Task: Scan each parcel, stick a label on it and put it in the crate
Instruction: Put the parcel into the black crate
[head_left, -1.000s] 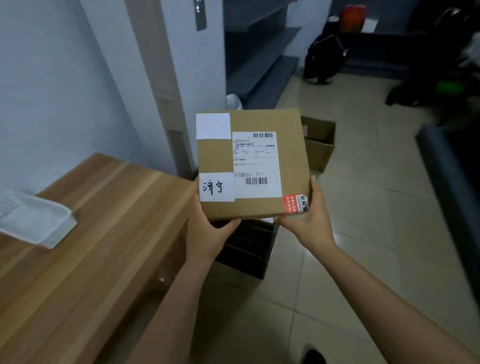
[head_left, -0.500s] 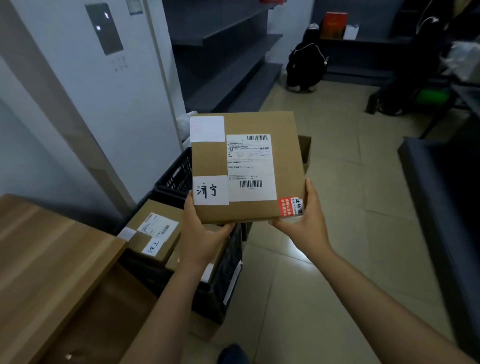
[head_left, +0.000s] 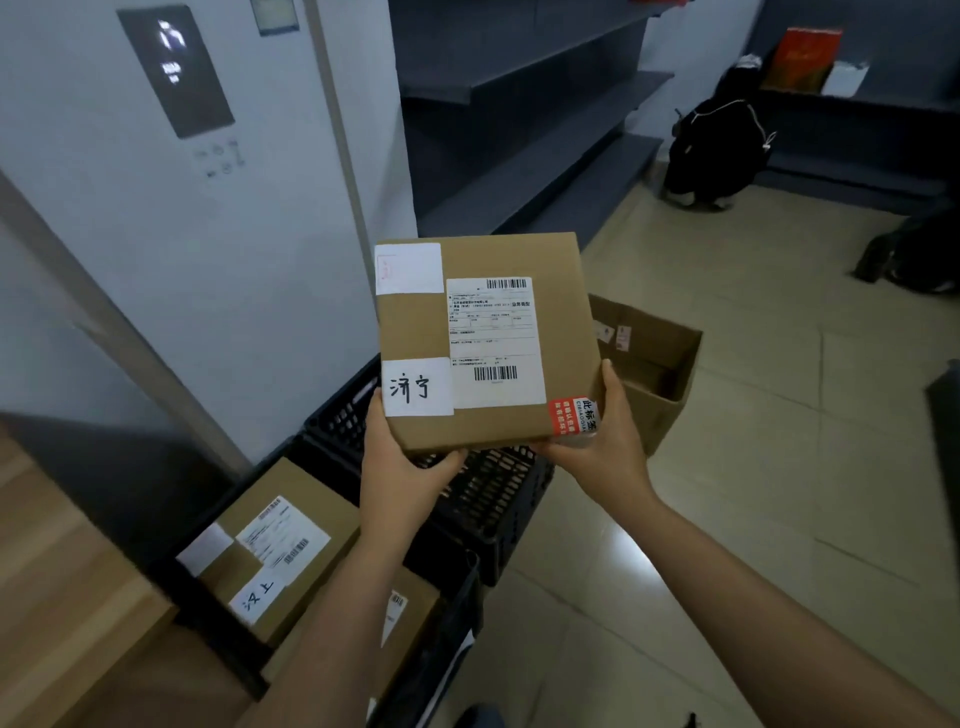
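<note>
Grip: we record the left hand (head_left: 400, 475) clasping the parcel (head_left: 415, 327) at its seven o'clock corner, the right hand (head_left: 602, 447) its five o'clock corner. The parcel sits level above the black crate (head_left: 493, 504); a second crate (head_left: 457, 597) at seven o'clock holds two boxes (head_left: 270, 551).

I hold a flat brown cardboard parcel (head_left: 483, 338) by its near corners in my left hand (head_left: 400, 467) and right hand (head_left: 602, 447), printed shipping label (head_left: 493, 343) and handwritten label (head_left: 415, 387) facing me, above a black lattice crate (head_left: 493, 499) just beneath my grip.
</note>
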